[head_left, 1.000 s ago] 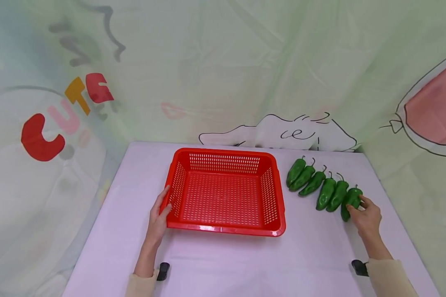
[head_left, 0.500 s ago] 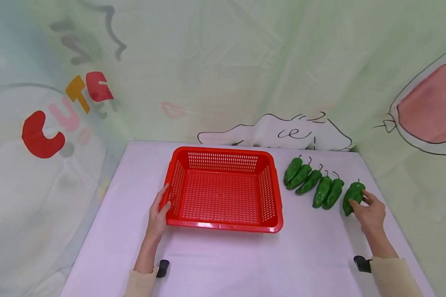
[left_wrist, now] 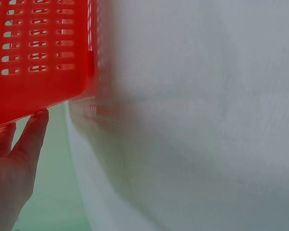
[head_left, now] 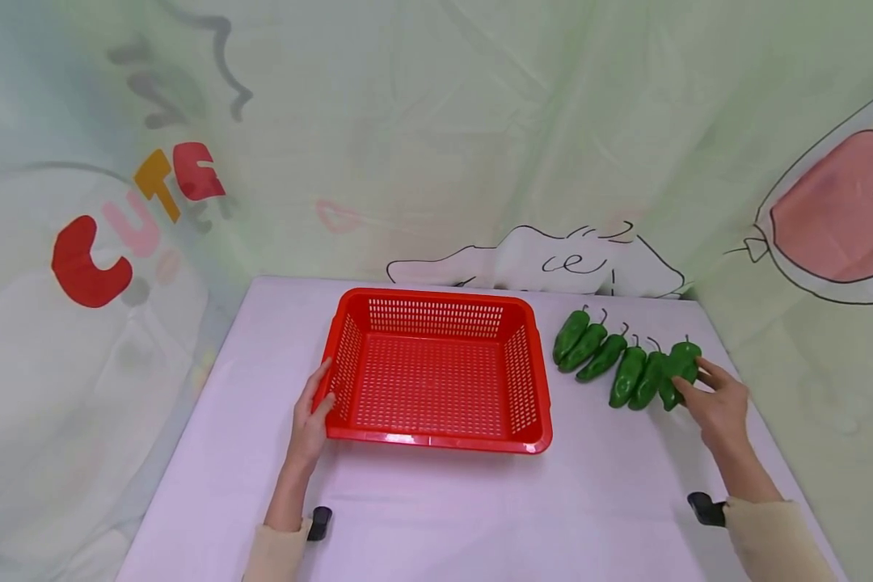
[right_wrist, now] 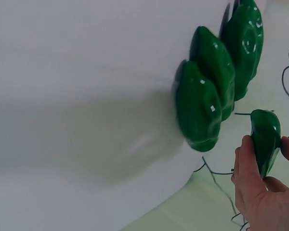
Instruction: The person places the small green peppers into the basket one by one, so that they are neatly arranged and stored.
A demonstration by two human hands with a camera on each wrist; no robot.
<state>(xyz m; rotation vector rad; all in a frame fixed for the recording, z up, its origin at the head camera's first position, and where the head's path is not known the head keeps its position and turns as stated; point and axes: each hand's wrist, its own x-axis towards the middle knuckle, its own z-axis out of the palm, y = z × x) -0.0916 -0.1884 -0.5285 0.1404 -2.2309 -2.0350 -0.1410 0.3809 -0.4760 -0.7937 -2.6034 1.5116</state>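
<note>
Holding one green chili pepper point(head_left: 681, 365) above the desk point(head_left: 436, 517): right hand point(head_left: 720, 411), thumb and fingers pinching it, by the right end of the row. Row: five green chili peppers point(head_left: 628, 377), slanting, stems pointing away; six counted in all. One red slotted plastic basket point(head_left: 436, 442), left of the peppers; left hand point(head_left: 309, 416) gripping its left rim. Hands well apart. Two beige sleeves point(head_left: 778, 537). Surface: pale lilac, smooth. Room: pale green fabric point(head_left: 422, 121) behind and both sides; four coloured letters point(head_left: 154, 182), CUTE, at left; one balloon drawing point(head_left: 829, 210), pink heart inside, at right.
</note>
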